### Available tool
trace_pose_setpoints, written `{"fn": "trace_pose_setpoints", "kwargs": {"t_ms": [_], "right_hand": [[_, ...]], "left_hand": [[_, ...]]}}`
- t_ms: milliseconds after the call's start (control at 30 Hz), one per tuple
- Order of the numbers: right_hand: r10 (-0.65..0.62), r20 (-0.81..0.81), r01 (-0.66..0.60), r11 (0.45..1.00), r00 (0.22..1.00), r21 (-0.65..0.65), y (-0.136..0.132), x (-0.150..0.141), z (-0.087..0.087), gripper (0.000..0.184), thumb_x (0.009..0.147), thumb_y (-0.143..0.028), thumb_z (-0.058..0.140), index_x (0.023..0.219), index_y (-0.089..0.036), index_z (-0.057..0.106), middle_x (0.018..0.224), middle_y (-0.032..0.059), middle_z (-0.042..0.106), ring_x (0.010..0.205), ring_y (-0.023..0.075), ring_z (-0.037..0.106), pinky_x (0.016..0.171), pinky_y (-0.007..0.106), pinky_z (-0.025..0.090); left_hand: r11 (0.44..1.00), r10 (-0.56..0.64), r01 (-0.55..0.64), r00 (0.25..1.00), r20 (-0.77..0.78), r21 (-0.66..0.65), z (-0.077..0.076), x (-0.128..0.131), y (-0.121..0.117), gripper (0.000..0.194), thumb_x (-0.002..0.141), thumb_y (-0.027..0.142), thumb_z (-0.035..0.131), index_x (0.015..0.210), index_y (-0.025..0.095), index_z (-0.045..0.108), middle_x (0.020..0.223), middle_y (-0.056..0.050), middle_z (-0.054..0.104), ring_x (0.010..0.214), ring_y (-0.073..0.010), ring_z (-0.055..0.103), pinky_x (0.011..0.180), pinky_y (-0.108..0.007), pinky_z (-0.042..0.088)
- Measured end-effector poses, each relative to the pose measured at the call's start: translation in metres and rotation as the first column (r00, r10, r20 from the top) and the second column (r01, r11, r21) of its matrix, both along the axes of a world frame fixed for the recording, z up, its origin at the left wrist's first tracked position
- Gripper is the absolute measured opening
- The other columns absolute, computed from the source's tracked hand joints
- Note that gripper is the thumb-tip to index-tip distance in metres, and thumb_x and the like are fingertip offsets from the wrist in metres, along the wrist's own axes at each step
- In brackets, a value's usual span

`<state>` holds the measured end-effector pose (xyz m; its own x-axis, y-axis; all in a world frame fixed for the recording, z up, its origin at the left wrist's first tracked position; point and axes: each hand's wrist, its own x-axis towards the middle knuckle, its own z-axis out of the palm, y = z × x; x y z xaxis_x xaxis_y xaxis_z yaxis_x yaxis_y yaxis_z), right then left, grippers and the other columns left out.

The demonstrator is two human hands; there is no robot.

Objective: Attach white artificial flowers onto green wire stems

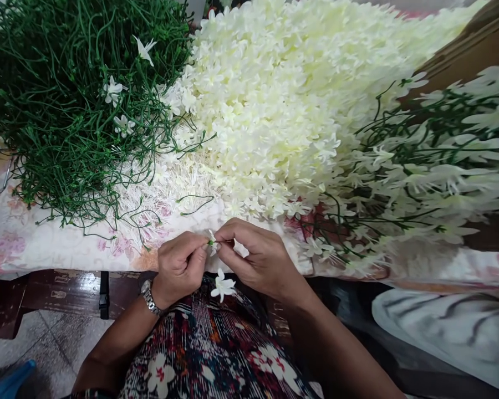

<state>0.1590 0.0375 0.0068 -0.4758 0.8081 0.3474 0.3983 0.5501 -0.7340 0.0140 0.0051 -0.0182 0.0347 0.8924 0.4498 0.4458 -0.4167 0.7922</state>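
My left hand [182, 265], with a metal watch on the wrist, and my right hand [255, 256] meet at the table's front edge. Both pinch a small artificial flower piece [212, 242] with a green tip between their fingertips. A white flower [223, 286] hangs just below the hands, above my patterned lap; whether it is joined to the pinched piece is unclear. Behind the hands lies a big heap of cream fabric petals [291, 105]. A tangle of green plastic stems [66, 100] fills the far left.
A floral cloth [33, 238] covers the table. Finished sprays of white flowers on green stems [432, 166] lie at the right. Thin white stamen pieces [158, 188] are strewn between the stems and petals. A brown box edge [474, 50] shows at the far right.
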Motion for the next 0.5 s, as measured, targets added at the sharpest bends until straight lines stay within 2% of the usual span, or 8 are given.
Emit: {"fn": "trace_pose_setpoints", "kwargs": {"t_ms": [267, 367, 433, 500], "right_hand": [[-0.007, 0.015, 0.006, 0.997, 1.0, 0.076, 0.003, -0.009, -0.008, 0.01, 0.076, -0.008, 0.042, 0.078, -0.014, 0.05, 0.066, 0.0026, 0.051, 0.064, 0.0096, 0.047, 0.056, 0.022, 0.041], [-0.016, 0.018, 0.014, 0.995, 1.0, 0.098, 0.002, -0.007, -0.004, 0.01, 0.077, -0.009, 0.042, 0.078, -0.013, 0.051, 0.065, 0.003, 0.051, 0.064, 0.01, 0.046, 0.057, 0.023, 0.041], [-0.038, 0.014, 0.036, 0.992, 0.999, 0.117, 0.0, 0.0, 0.002, 0.01, 0.076, -0.008, 0.043, 0.079, -0.013, 0.052, 0.065, 0.0025, 0.051, 0.064, 0.0097, 0.046, 0.057, 0.023, 0.041], [-0.072, 0.004, 0.071, 0.988, 0.997, 0.136, -0.004, 0.013, 0.013, 0.01, 0.074, -0.007, 0.046, 0.079, -0.013, 0.052, 0.065, 0.0019, 0.052, 0.064, 0.0093, 0.047, 0.057, 0.023, 0.041]], "left_hand": [[0.996, 0.055, -0.057, 0.998, -0.026, -0.068, -0.001, -0.001, 0.003, 0.013, 0.072, 0.005, 0.049, 0.076, 0.014, 0.057, 0.061, 0.001, 0.055, 0.055, -0.0074, 0.05, 0.053, -0.019, 0.041], [0.996, 0.026, -0.027, 1.0, -0.012, -0.09, 0.003, 0.0, 0.002, 0.016, 0.073, 0.005, 0.049, 0.08, 0.015, 0.058, 0.064, 0.001, 0.056, 0.058, -0.0077, 0.052, 0.056, -0.018, 0.042], [0.993, -0.027, 0.034, 0.998, 0.06, -0.114, 0.007, 0.001, 0.001, 0.022, 0.073, 0.006, 0.051, 0.09, 0.016, 0.059, 0.073, -0.001, 0.06, 0.064, -0.0093, 0.055, 0.06, -0.02, 0.045], [0.98, -0.061, 0.092, 0.982, 0.179, -0.174, 0.013, 0.002, 0.0, 0.034, 0.074, 0.01, 0.051, 0.107, 0.018, 0.054, 0.093, -0.006, 0.062, 0.079, -0.014, 0.058, 0.071, -0.025, 0.047]]}}
